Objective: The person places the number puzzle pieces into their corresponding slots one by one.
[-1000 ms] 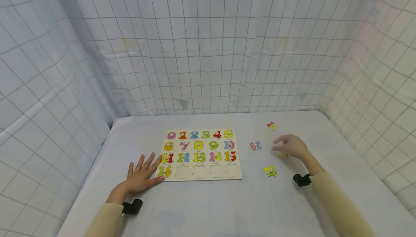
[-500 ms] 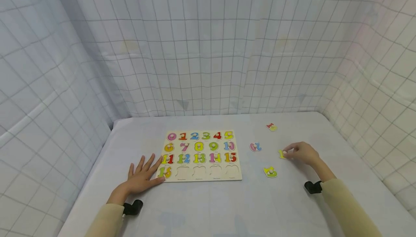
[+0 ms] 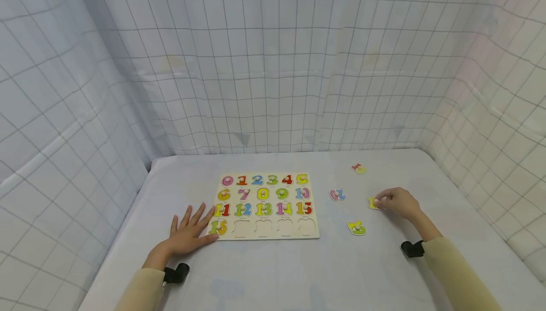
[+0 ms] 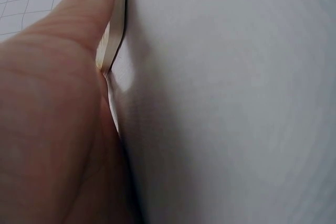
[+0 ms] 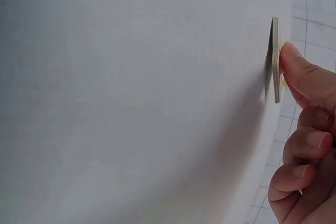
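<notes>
My right hand (image 3: 396,203) pinches a yellow number puzzle piece (image 3: 372,203), thumb and finger at its knob. In the right wrist view the wooden piece (image 5: 276,61) is seen edge-on, with a shadow along the table behind it. My left hand (image 3: 187,234) lies with fingers spread at the left edge of the wooden number puzzle board (image 3: 251,233), thumb at its lower left corner. Pieces 0 to 15 fill the upper rows, and a green and orange 16 (image 3: 218,228) sits at the lower left. Beside it the bottom row shows bare recesses.
Loose on the white-covered table (image 3: 273,273) lie a pink and blue piece (image 3: 337,195), a red and yellow piece (image 3: 359,169) and a yellow and green piece (image 3: 356,228). White grid-patterned cloth (image 3: 273,88) hangs around the back and sides.
My right hand has moved right and down from above the yellow piece and taken hold of it by the knob. The left hand stays at the board; the camera view tilts slightly.
</notes>
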{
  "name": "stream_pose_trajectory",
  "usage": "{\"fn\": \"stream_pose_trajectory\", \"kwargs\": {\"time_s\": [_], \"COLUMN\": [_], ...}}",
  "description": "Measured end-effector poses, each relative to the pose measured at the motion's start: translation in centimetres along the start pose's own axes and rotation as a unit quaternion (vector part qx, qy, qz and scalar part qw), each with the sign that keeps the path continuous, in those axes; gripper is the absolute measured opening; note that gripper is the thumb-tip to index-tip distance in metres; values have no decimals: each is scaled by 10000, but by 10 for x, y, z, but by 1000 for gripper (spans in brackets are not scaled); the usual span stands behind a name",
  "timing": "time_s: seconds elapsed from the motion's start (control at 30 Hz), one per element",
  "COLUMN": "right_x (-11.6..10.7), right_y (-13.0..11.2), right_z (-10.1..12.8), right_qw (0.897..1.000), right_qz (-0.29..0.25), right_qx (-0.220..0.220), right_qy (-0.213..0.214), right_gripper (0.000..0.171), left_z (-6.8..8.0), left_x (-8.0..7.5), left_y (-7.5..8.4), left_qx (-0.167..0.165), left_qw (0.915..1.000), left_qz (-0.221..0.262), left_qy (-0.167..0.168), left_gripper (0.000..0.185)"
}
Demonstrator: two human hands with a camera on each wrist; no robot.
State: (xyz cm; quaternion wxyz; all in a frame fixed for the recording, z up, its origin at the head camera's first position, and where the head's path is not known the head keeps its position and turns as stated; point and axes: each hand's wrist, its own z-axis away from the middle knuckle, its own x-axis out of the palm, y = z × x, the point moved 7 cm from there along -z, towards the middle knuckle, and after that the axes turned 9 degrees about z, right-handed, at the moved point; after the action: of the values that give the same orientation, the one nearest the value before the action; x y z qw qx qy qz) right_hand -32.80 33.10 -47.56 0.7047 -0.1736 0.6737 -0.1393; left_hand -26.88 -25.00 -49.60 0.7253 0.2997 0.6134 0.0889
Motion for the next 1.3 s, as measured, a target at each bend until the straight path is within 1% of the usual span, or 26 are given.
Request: {"fn": "stream_pose_trajectory", "kwargs": {"time_s": [0.1, 0.17, 0.2, 0.27, 0.33, 0.47, 0.57, 0.67, 0.77, 0.9, 1.07, 1.2, 1.3], "right_x": [-3, -4, -4, -2, 1, 13, 25, 37, 52, 76, 104, 124, 135], "right_y": [-6, -14, -19, -30, -45, -83, -117, -153, -190, -235, -284, -312, -327], "right_z": [-2, -4, -7, -11, -17, -27, -34, -38, -39, -34, -21, -13, -7], "right_qw": [10000, 9999, 9998, 9996, 9993, 9981, 9961, 9944, 9923, 9869, 9758, 9693, 9664], "right_qz": [14, -17, -35, -125, -168, -10, 74, -87, -299, -393, -448, -314, -142], "right_qx": [-18, -56, -89, -167, -255, -568, -830, -1016, -1193, -1561, -2120, -2381, -2491], "right_qy": [89, 137, 165, 192, 228, 243, 279, 280, 140, -77, -302, -520, -626], "right_gripper": [32, 32, 32, 32, 32, 28, 25, 22, 16, 10, 10, 12, 12], "left_z": [3, 4, 4, 5, 4, 2, 3, 4, 6, 7, 6, 2, 0], "left_x": [-2, -4, -5, -6, -5, -3, -3, -6, -9, -11, -9, -4, -1], "left_y": [5, 8, 9, 11, 10, 7, 8, 14, 19, 22, 19, 9, 1], "left_qx": [20, 67, 46, 110, 99, -40, -27, -40, -155, -253, -233, -198, -115], "left_qw": [10000, 9999, 9999, 9997, 9998, 10000, 10000, 9999, 9998, 9996, 9997, 9998, 9999], "left_qz": [19, 128, 102, 190, 182, 25, 44, 113, 53, -47, -1, -14, -96], "left_qy": [-12, 14, 40, 72, 50, -46, -48, -38, -73, -121, -103, -61, -2], "left_gripper": [82, 81, 81, 80, 81, 84, 83, 83, 84, 85, 85, 84, 83]}}
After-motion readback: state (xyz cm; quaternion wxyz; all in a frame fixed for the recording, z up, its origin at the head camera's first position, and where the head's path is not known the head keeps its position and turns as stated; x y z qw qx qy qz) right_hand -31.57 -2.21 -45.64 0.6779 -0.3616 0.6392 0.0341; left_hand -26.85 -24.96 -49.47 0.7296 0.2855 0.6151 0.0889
